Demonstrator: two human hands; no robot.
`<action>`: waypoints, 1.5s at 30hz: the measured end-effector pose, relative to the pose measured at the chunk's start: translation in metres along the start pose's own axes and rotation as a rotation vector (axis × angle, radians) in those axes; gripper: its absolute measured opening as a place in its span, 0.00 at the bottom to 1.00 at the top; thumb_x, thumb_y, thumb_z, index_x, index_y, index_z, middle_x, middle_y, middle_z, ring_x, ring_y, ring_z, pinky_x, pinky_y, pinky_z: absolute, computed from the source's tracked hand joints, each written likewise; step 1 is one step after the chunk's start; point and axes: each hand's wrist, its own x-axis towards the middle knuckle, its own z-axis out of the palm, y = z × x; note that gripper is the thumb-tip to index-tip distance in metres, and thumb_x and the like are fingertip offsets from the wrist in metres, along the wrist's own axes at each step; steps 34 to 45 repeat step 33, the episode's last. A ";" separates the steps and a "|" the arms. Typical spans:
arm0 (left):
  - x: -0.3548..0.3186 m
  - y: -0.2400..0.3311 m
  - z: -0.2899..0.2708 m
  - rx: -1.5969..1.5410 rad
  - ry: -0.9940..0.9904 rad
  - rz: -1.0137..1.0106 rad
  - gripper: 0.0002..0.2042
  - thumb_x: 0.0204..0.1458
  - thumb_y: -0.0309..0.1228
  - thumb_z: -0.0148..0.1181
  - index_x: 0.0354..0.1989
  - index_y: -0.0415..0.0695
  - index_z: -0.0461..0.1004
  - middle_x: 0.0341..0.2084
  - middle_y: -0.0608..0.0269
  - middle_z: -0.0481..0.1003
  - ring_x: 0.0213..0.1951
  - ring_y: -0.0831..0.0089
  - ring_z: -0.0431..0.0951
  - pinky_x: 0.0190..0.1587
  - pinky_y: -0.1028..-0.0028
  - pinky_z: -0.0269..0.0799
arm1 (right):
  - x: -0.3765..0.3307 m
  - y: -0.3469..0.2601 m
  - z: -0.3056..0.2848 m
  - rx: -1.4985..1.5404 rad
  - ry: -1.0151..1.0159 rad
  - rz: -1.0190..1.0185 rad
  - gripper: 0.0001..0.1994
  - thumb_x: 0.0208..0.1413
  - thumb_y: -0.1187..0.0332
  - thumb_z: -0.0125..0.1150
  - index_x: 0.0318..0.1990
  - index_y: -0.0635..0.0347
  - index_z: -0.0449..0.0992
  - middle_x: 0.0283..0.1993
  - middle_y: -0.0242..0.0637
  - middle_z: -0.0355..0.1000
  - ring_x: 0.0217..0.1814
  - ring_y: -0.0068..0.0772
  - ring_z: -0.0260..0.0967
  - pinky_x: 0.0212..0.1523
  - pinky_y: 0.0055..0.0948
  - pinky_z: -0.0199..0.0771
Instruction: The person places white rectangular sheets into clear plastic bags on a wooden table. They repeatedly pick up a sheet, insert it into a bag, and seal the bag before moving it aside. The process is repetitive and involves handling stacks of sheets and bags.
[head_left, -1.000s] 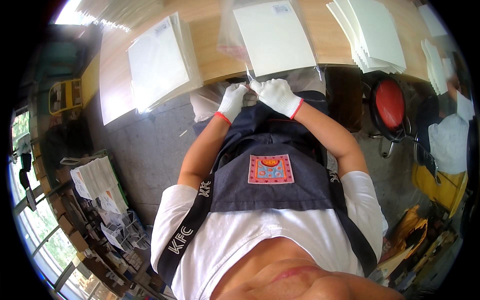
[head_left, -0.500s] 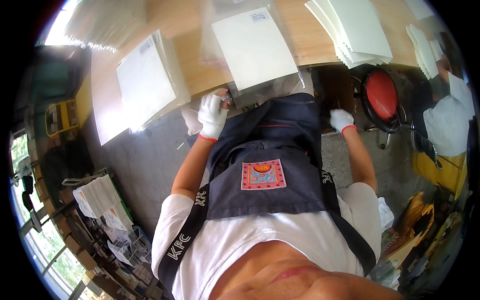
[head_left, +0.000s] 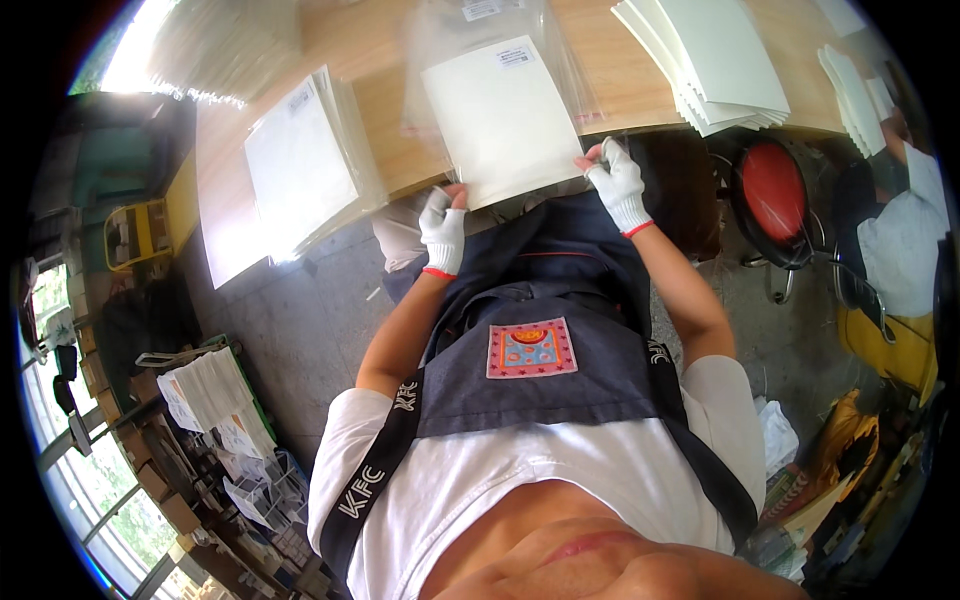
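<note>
A white rectangular sheet with a small label at its top lies in a clear plastic sleeve over the table's near edge. My left hand, in a white glove with bare fingertips and a red cuff, is closed at the sleeve's near left corner. My right hand, gloved the same way, pinches the near right corner. Beneath and beyond the sheet lie more clear plastic sleeves. Some of the sleeve's near edge is too transparent to trace.
Left on the wooden table leans a stack of sleeved white sheets; at the right is a fanned stack of white sheets. A red-seated stool stands below. At far right another person's sleeve shows. Papers fill a rack at lower left.
My right hand has come up from beside my lap to the sleeve's near right corner. My left hand has shifted slightly right and nearer, and the sheet has slid a little toward me.
</note>
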 end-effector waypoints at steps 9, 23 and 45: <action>0.007 0.004 0.006 -0.789 -0.037 -0.498 0.09 0.52 0.35 0.59 0.35 0.44 0.68 0.27 0.67 0.71 0.32 0.74 0.72 0.37 0.75 0.69 | 0.003 0.021 -0.006 0.312 -0.033 0.536 0.29 0.55 0.38 0.44 0.32 0.59 0.73 0.22 0.30 0.68 0.17 0.20 0.64 0.19 0.21 0.68; 0.013 0.094 -0.184 -0.017 0.524 0.300 0.17 0.61 0.34 0.43 0.48 0.34 0.71 0.44 0.55 0.73 0.45 0.71 0.72 0.50 0.76 0.65 | 0.029 -0.127 0.162 0.530 -0.527 -0.181 0.12 0.57 0.61 0.56 0.39 0.61 0.73 0.26 0.23 0.67 0.24 0.15 0.62 0.24 0.21 0.63; 0.069 0.011 -0.224 -0.884 0.138 0.211 0.27 0.56 0.34 0.48 0.63 0.39 0.54 0.55 0.44 0.65 0.57 0.51 0.65 0.58 0.58 0.61 | 0.038 -0.130 0.131 0.742 -0.712 0.105 0.20 0.57 0.47 0.49 0.38 0.56 0.70 0.25 0.31 0.72 0.19 0.26 0.66 0.23 0.24 0.69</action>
